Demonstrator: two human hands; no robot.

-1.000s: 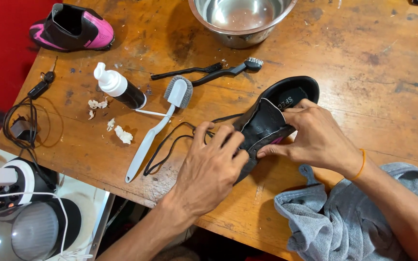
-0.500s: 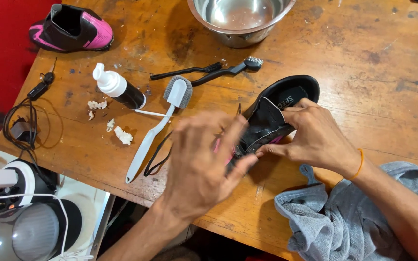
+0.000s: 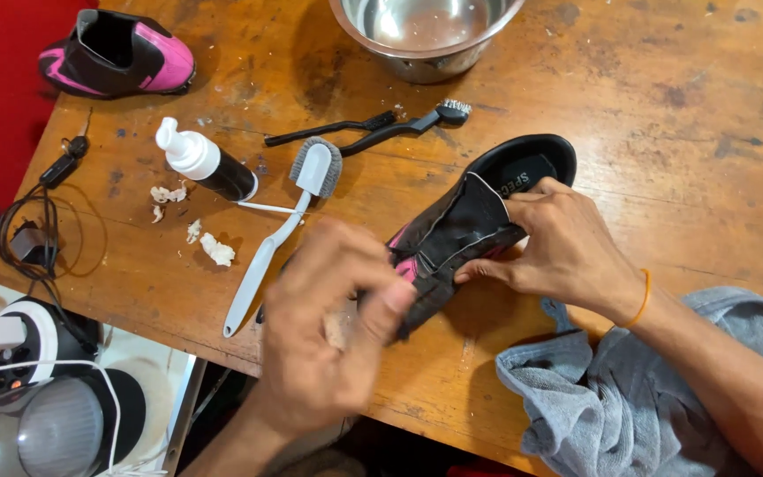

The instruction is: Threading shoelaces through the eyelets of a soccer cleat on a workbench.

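The black cycling shoe (image 3: 474, 225) with pink lining lies on the wooden table (image 3: 682, 159) at centre; the right hand (image 3: 558, 243) pinches its tongue, fingers closed; the left hand (image 3: 328, 331), blurred, grips the shoe's toe end at 7 o'clock; a long-handled grey brush (image 3: 280, 234) lies at 9 o'clock, a steel bowl (image 3: 426, 35) at 12 o'clock.

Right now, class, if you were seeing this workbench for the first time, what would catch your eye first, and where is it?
First, the black shoe with pink lining at the centre of the worn wooden table, steadied by the right hand while the blurred left hand works at its near end. Next, the matching pink-and-black shoe at the far left corner, and the long white-handled brush lying left of the hands.
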